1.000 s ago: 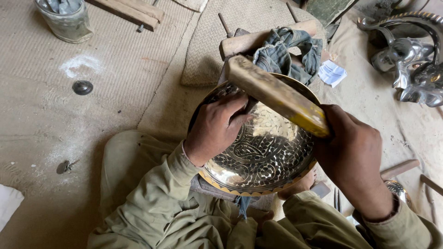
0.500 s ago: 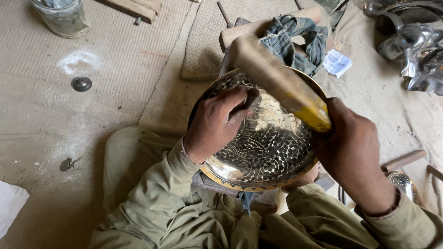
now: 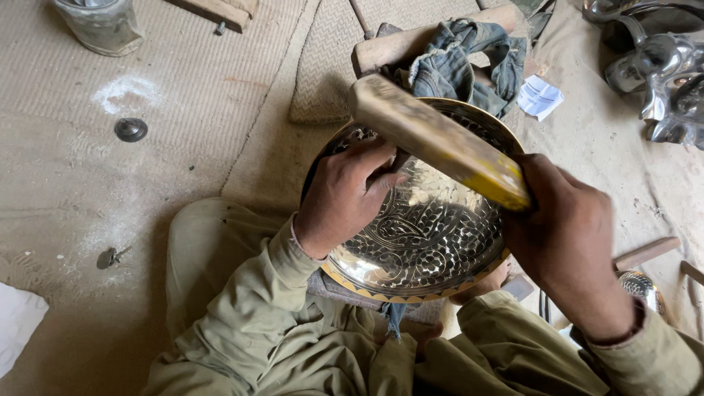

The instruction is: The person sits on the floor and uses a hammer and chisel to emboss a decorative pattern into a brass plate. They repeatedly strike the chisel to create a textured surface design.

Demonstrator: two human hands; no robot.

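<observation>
A round shiny metal plate (image 3: 433,242) with an engraved leafy pattern rests on my lap, tilted towards me. My left hand (image 3: 345,194) lies on its upper left part, fingers pinched around a small dark tool that is mostly hidden. My right hand (image 3: 565,227) grips the yellow-tipped end of a thick wooden mallet (image 3: 433,139), which slants up and to the left above the plate and over my left fingers.
A blue-grey cloth (image 3: 458,62) lies over a wooden block (image 3: 389,45) behind the plate. Shiny metal pieces (image 3: 660,66) sit at the top right, a glass jar (image 3: 103,26) at the top left. Small metal bits (image 3: 130,129) lie on the woven mat.
The mallet's far end has swung from the plate's upper rim to above my left hand's fingers. My left hand stays pinched on the plate.
</observation>
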